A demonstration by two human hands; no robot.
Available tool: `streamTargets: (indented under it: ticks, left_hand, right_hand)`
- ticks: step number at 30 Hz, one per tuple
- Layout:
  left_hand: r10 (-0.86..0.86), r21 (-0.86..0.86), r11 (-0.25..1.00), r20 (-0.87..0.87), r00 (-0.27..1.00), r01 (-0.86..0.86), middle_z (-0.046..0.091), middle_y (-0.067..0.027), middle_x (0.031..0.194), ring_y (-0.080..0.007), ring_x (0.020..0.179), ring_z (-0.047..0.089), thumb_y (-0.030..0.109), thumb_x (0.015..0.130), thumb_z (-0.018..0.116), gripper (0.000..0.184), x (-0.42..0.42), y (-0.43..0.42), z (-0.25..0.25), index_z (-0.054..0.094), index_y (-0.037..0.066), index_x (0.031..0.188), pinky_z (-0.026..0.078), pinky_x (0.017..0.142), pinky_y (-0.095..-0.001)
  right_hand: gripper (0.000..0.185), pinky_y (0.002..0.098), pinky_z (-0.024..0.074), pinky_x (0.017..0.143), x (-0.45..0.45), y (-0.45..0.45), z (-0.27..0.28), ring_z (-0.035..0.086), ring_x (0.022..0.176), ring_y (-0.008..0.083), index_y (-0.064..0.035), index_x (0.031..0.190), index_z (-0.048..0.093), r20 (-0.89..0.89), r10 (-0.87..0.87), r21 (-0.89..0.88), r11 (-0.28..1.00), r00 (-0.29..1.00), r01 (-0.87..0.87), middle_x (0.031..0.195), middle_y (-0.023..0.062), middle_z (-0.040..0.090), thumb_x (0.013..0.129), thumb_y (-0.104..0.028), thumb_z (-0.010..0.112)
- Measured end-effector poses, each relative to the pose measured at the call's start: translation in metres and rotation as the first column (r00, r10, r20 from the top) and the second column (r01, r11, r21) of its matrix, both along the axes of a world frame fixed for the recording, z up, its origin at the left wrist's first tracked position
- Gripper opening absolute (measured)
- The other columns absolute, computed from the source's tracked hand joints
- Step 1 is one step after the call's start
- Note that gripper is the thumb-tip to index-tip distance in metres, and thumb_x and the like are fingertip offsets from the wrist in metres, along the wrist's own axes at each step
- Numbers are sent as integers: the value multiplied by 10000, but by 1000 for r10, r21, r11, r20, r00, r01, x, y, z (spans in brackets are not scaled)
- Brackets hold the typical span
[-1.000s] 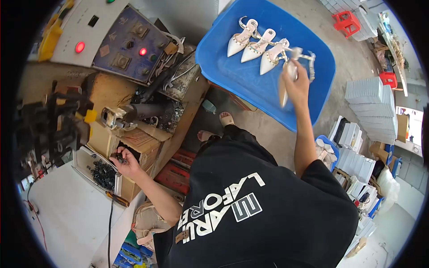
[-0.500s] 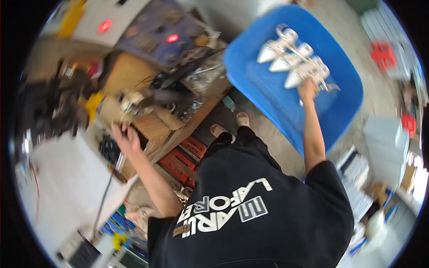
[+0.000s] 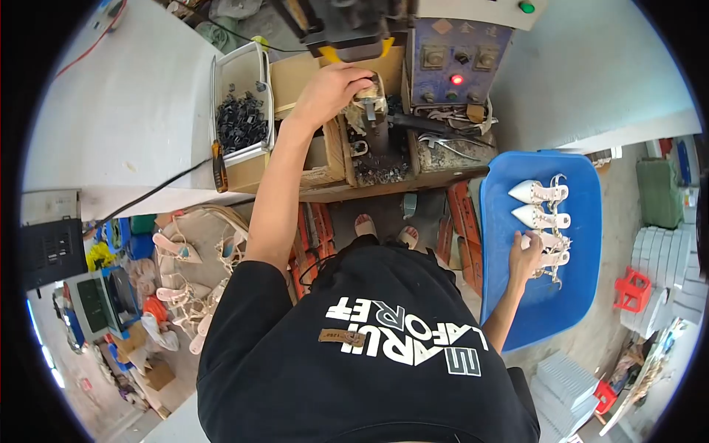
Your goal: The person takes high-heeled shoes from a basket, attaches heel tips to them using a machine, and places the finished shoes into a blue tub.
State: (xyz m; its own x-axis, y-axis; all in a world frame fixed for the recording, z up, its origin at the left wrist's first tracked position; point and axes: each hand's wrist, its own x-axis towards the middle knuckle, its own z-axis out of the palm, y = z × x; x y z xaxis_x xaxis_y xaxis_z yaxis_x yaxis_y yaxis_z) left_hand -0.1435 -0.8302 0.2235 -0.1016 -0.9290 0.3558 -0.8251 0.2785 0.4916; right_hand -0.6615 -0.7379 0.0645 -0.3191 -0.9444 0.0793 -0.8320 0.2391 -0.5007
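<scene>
My left hand (image 3: 332, 94) reaches into the machine at the top middle, its fingers curled against the worn tan top of a post (image 3: 375, 92). What those fingers grip, if anything, is too small to make out. On the right, my right hand (image 3: 524, 256) is inside a blue tub (image 3: 543, 314), closed around the toe of a white pointed shoe (image 3: 552, 242). Other white strappy shoes (image 3: 538, 216) lie in a row beside it, toes to the left.
A white tray (image 3: 214, 81) holds small black pieces (image 3: 242, 122). Pliers (image 3: 447, 144) lie below the control panel (image 3: 456, 55) with its red light. An orange-handled screwdriver (image 3: 219, 168) hangs by the box. More shoes (image 3: 177, 251) sit at left; a red stool (image 3: 634, 289) stands right.
My view has turned towards the machine and become sharper. My left hand, earlier with its fingers apart near the machine, is now at the post. My right hand stays among the shoes in the tub.
</scene>
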Motion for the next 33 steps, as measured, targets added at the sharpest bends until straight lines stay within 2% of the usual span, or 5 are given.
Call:
streamTargets:
  ticks: [6,8,14,21,33]
  left_hand:
    - [144,-13,984,-533,834,-178,682,-118,917,-222,807,637,174,921,667,273,15,21,-33,678,-16,1117,510,704,-327]
    - [76,82,996,-982,-174,-27,665,-111,876,-165,695,587,186,926,659,283,18,61,-43,664,-7,1133,476,568,-255]
    - [49,63,998,-635,-771,11,574,-55,722,-118,501,466,251,1003,555,248,-12,242,-100,609,16,941,356,386,-224]
    - [938,618,132,176,300,-775,650,-91,726,-119,616,590,205,752,798,402,84,483,-26,727,56,1119,452,568,-282]
    - [706,682,68,483,518,-728,708,-142,881,-293,833,689,258,672,838,628,74,565,-60,646,132,1256,539,734,-400]
  right_hand:
    - [292,460,397,1029,79,-23,60,526,1177,420,24,1070,641,52,271,-203,945,961,-255,1199,268,584,868,-177,709]
    - [287,434,434,975,84,-23,59,574,1099,369,27,1072,642,16,310,-204,932,951,-300,1120,215,635,882,-179,706]
    - [265,340,492,850,103,-15,46,617,999,242,33,1047,664,44,370,-17,929,928,-369,1072,142,668,910,-193,689]
    - [345,333,505,901,166,-56,75,663,995,235,37,1131,654,-38,607,-27,794,794,-608,1066,166,694,927,-239,684]
    - [339,295,504,896,234,-33,81,653,1003,188,36,1173,627,231,746,-79,655,625,-752,1078,134,692,939,-204,681]
